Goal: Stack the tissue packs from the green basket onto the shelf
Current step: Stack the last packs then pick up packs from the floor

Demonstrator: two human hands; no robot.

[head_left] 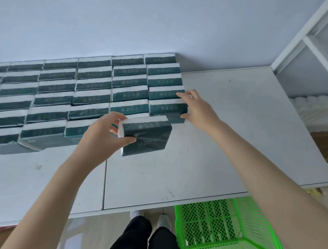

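Several dark green tissue packs with white edges stand in stacked rows on the white shelf, against the wall. My left hand grips one loose tissue pack by its left end, just in front of the rows. My right hand rests with straight fingers against the right end of the rightmost stack, thumb at its lower corner. The green mesh basket sits on the floor below the shelf's front edge at the right; no pack shows inside it.
The right part of the shelf surface is bare. A white shelving frame rises at the far right, with white fluffy material below it. My legs and white shoes are under the front edge.
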